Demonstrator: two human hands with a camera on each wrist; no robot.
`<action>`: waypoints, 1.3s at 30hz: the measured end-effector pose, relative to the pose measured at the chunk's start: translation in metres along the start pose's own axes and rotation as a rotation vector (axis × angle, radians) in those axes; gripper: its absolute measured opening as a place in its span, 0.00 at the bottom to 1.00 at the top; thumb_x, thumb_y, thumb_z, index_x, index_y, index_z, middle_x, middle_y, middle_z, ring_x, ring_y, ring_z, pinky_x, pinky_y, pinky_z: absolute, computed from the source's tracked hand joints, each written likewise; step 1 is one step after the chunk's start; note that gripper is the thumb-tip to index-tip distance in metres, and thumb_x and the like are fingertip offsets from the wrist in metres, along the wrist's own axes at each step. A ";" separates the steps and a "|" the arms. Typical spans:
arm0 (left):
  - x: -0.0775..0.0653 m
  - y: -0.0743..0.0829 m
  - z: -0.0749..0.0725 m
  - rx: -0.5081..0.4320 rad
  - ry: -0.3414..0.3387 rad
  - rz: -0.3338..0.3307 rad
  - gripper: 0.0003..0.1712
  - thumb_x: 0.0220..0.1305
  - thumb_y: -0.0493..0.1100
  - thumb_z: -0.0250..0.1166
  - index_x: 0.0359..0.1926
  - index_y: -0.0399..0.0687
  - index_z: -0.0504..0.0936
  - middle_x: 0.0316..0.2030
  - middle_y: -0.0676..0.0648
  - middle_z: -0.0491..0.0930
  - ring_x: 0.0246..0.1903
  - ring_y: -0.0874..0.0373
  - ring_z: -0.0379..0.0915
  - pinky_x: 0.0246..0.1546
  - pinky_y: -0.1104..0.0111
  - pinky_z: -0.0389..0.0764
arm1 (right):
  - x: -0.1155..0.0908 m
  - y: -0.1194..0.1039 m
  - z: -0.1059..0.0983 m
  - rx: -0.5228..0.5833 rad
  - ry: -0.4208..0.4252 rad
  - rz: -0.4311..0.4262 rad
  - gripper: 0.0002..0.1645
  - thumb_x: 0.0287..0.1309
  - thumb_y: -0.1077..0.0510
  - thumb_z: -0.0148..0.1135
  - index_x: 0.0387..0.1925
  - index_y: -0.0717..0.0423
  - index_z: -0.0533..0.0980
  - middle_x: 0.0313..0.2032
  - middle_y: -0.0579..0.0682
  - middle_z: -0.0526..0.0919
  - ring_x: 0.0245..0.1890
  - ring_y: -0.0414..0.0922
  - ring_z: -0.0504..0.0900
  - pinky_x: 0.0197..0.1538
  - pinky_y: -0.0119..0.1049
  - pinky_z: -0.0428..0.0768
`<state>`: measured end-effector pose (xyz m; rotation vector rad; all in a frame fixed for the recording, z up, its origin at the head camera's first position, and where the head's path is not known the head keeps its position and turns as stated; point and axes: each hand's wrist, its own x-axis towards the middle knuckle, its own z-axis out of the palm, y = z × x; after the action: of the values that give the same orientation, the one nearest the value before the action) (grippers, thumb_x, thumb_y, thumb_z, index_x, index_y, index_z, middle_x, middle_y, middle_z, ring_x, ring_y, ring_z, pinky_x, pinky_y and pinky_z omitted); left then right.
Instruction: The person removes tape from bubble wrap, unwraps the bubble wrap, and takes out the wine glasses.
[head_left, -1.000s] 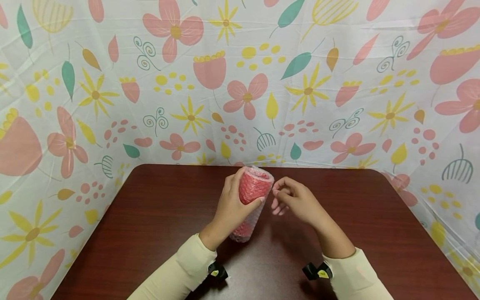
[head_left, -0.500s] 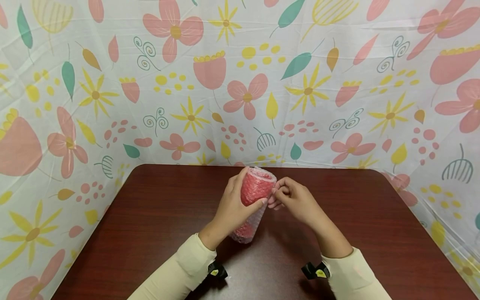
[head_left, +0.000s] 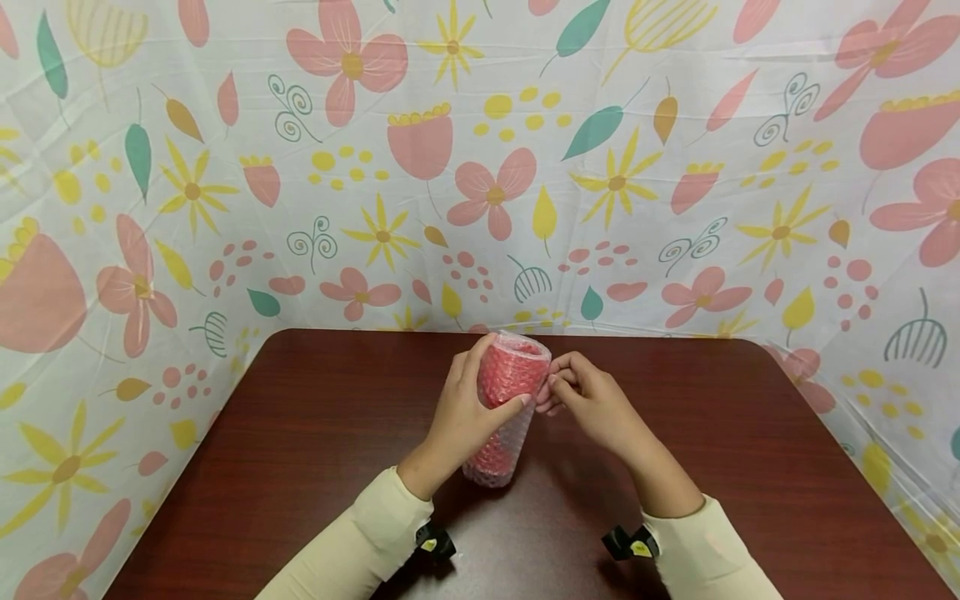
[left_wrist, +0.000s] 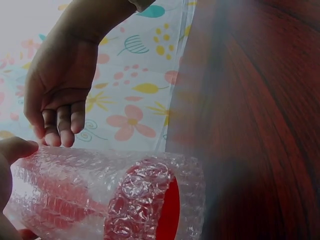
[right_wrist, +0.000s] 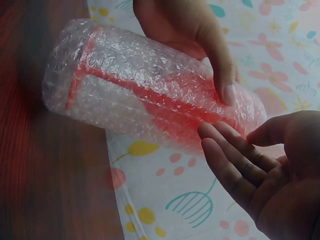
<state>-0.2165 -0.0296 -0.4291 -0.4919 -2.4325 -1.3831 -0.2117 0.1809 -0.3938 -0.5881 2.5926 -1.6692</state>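
Bubble wrap [head_left: 504, 385] around something red [left_wrist: 170, 212] tilts, gripped by the left hand [head_left: 459, 408]. Whether the adjacent right hand [head_left: 592, 402] pinches it, I cannot tell.

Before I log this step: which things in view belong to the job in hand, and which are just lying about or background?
In the job:
- bubble-wrapped red cylinder
- left hand, holding it
- right hand, fingers at its side

Surroundings:
- dark wooden table
- floral cloth behind
- black wrist devices
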 end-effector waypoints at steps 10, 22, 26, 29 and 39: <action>0.000 -0.001 0.000 0.023 0.037 0.023 0.54 0.54 0.55 0.78 0.76 0.71 0.56 0.62 0.44 0.67 0.56 0.48 0.75 0.55 0.53 0.81 | -0.002 -0.002 0.000 0.028 -0.043 -0.027 0.10 0.78 0.60 0.47 0.53 0.63 0.66 0.37 0.61 0.86 0.37 0.53 0.89 0.42 0.46 0.87; 0.001 -0.001 -0.001 0.035 0.051 0.035 0.55 0.53 0.53 0.79 0.76 0.68 0.57 0.62 0.43 0.68 0.56 0.48 0.74 0.55 0.53 0.81 | -0.001 -0.004 -0.004 0.046 -0.034 0.048 0.11 0.77 0.58 0.50 0.48 0.63 0.69 0.32 0.62 0.84 0.31 0.57 0.88 0.35 0.48 0.86; 0.001 0.000 -0.001 0.033 0.048 0.031 0.55 0.53 0.53 0.79 0.76 0.68 0.57 0.62 0.43 0.67 0.56 0.48 0.75 0.54 0.52 0.81 | -0.002 -0.004 -0.005 0.088 -0.028 0.059 0.09 0.77 0.57 0.50 0.46 0.61 0.69 0.28 0.62 0.81 0.27 0.62 0.86 0.32 0.47 0.86; 0.001 0.000 -0.001 0.036 0.044 0.026 0.55 0.53 0.53 0.79 0.76 0.67 0.57 0.62 0.43 0.67 0.56 0.47 0.75 0.54 0.52 0.81 | -0.002 -0.004 -0.005 0.142 -0.046 0.054 0.10 0.77 0.58 0.49 0.46 0.63 0.69 0.29 0.64 0.82 0.28 0.57 0.88 0.32 0.45 0.86; -0.001 0.003 0.000 0.033 0.007 0.025 0.55 0.53 0.55 0.79 0.77 0.68 0.56 0.62 0.43 0.67 0.58 0.48 0.74 0.57 0.52 0.80 | 0.001 -0.002 -0.003 0.174 -0.017 0.056 0.13 0.72 0.59 0.58 0.43 0.68 0.70 0.29 0.61 0.85 0.29 0.50 0.89 0.34 0.50 0.87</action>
<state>-0.2139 -0.0281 -0.4277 -0.5079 -2.4312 -1.3303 -0.2127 0.1825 -0.3909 -0.5148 2.3949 -1.8387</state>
